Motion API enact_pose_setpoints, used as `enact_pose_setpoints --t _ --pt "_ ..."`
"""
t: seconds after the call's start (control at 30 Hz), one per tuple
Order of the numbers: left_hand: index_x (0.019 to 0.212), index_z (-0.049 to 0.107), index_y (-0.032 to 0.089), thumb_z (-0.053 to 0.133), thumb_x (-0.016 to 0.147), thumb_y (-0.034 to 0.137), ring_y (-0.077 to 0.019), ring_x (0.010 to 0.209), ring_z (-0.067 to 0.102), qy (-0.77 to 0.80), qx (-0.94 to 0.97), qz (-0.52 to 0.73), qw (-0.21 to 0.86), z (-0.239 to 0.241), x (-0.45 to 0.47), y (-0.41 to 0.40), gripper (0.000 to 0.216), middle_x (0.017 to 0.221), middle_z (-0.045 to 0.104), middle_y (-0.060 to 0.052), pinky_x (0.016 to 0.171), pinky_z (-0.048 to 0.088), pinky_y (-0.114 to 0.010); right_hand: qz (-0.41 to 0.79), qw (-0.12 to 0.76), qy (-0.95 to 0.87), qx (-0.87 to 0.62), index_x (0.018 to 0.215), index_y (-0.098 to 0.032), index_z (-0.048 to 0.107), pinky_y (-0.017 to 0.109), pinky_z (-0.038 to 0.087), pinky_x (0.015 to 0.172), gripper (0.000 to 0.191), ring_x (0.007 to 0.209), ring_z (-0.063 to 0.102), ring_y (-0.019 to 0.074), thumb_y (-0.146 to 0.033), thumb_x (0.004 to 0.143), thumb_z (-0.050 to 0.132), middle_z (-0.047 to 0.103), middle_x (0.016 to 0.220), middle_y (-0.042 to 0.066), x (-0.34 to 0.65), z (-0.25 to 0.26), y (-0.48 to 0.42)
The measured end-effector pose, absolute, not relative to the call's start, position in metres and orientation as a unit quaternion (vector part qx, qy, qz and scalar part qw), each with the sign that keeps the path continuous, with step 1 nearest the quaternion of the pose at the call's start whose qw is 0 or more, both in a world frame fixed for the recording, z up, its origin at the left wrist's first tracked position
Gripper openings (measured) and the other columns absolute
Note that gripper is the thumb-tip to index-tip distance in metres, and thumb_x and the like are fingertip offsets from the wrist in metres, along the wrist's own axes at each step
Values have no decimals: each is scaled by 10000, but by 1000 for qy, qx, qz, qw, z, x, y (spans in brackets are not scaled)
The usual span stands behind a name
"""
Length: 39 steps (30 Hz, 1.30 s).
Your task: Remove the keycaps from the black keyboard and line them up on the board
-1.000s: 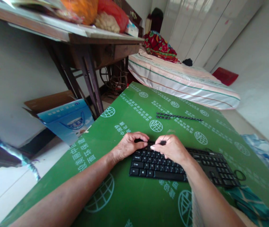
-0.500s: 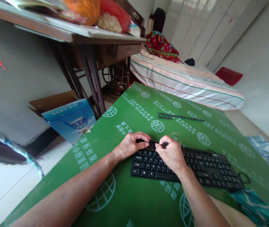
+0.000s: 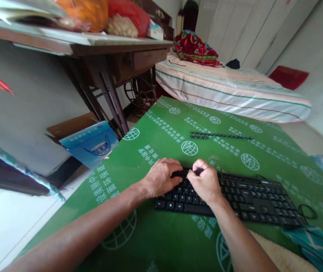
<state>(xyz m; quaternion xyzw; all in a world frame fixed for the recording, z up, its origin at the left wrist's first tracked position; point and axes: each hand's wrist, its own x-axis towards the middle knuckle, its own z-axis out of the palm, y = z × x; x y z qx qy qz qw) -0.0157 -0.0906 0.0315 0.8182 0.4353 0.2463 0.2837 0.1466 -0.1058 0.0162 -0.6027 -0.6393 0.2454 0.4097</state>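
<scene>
Keyboard (image 3: 243,196) lies flat on the green table (image 3: 161,241), its front left corner nearest the person and its upper left keys under both hands. The left hand (image 3: 163,176) curves over that end, thumb down at the keys and apart from the forefinger; whether these fingers grip anything, one cannot tell. The right hand (image 3: 205,182) is closed, thumb and forefinger pinching a small dark object (image 3: 198,171), too little of it showing to name.

The two hands work close together, so a slip of the pinched object could jab the left fingers or scratch a key. Pushing hard at this end might also make the keyboard slide, since nothing visible braces its far end.

Just behind the hands lie a few thin bent wires (image 3: 213,157), slight enough to be brushed away by a knuckle. Farther back, a long row (image 3: 224,135) and a short row (image 3: 198,137) of small black pieces could scatter if the table were bumped. At the right, the looped cable (image 3: 316,214) and a teal cloth (image 3: 314,243) sit beside the keyboard, where a dragging forearm might catch them.
</scene>
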Motion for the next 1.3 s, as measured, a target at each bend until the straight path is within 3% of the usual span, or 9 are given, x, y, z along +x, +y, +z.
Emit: enact_pose_setpoints --t 0.13,0.27,0.63,0.97,1.3 --pt "767 698 224 619 681 181 -262 948 589 498 805 220 237 31 2 -98 123 943 677 -48 961 354 -447 240 417 -641 -598 557 -223 384 221 312 458 146 455 374 109 -207 644 500 380 479 -63 146 14 -106" --pt "840 696 226 627 693 203 -276 1015 567 525 790 235 212 22 8 -103 164 1068 652 -70 1035 215 -523 241 425 -636 -597 560 -225 372 223 318 474 151 463 375 113 -205 649 493 369 475 -64 145 11 -106" --pt "830 703 240 596 749 228 -256 975 572 498 807 259 182 19 2 -104 135 1060 652 -68 955 296 -492 302 463 -594 -585 561 -218 354 209 315 464 171 475 373 102 -194 649 499 339 494 -68 144 13 -104" --pt "842 675 243 610 745 182 -226 1045 549 483 807 268 209 24 1 -107 132 1108 639 -47 1006 226 -515 366 485 -580 -542 584 -209 366 194 297 418 216 437 360 85 -249 708 538 338 469 -81 145 14 -106" --pt "845 640 222 582 734 143 -201 933 605 481 776 334 236 21 -2 -107 149 907 694 -21 1015 259 -494 355 523 -597 -493 620 -203 379 188 328 439 238 441 384 73 -271 769 552 385 496 -75 144 15 -109"
